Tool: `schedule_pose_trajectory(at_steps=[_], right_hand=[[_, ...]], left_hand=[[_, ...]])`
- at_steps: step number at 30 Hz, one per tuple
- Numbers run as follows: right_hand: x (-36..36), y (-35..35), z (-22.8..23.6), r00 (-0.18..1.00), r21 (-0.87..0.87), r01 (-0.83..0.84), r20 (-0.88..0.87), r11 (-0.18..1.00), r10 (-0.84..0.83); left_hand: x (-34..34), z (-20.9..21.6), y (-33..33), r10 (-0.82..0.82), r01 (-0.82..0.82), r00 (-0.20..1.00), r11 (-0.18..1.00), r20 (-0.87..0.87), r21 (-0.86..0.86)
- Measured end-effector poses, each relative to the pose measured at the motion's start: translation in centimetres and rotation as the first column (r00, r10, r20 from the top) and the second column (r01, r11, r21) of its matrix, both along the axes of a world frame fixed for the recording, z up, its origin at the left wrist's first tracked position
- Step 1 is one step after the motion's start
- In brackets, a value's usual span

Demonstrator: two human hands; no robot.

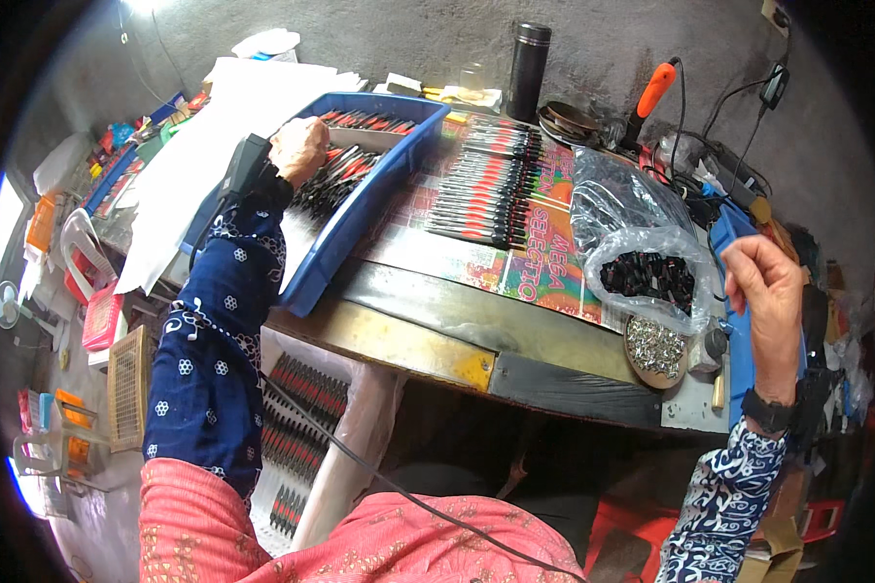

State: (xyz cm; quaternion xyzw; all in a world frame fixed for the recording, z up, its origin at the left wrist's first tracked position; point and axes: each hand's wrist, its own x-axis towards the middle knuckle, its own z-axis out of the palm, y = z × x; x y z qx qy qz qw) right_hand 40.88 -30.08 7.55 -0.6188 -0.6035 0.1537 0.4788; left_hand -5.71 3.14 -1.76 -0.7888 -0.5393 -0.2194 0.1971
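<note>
My left hand (298,148) reaches into a blue plastic tray (355,228) on the table and closes over a heap of black and red pens (335,175); what the fingers hold is hidden. My right hand (766,291) is raised at the table's right side, fingers loosely curled, nothing visible in it. It hovers beside a clear bag of small black parts (648,275). Rows of finished black and red pens (486,185) lie on a colourful printed sheet (544,262) between the two hands.
A round dish of small silver parts (656,347) sits near the table's front edge. At the back stand a black flask (529,70) and an orange-handled tool (654,90) among cables. More pens fill a bag (301,428) below the table. White paper (224,126) lies left.
</note>
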Motion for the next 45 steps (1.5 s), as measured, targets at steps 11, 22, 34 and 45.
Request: schedule_pose_trajectory(at_steps=[11, 22, 34, 45], right_hand=[[2.5, -2.3, -2.9, 0.989, -0.101, 0.129, -0.053, 0.986, -0.135], [9.1, -5.7, -3.5, 0.955, 0.032, 0.297, 0.005, 0.954, -0.298], [22.6, -13.6, -3.4, 0.67, 0.05, 0.731, 0.133, 0.68, -0.73], [26.4, -16.8, -7.3, 0.58, 0.075, 0.779, 0.293, 0.623, -0.76]], left_hand=[[0.8, -1.2, 1.0, -0.038, 0.038, 0.999, 0.999, -0.023, -0.013], [-3.5, -4.3, 7.4, 0.109, -0.114, 0.991, 0.99, -0.073, -0.079], [4.0, -0.1, -4.3, -0.409, 0.515, 0.685, 0.857, 0.603, -0.004], [10.1, -0.3, -16.4, -0.074, 0.855, 0.226, 0.493, 0.971, -0.161]])
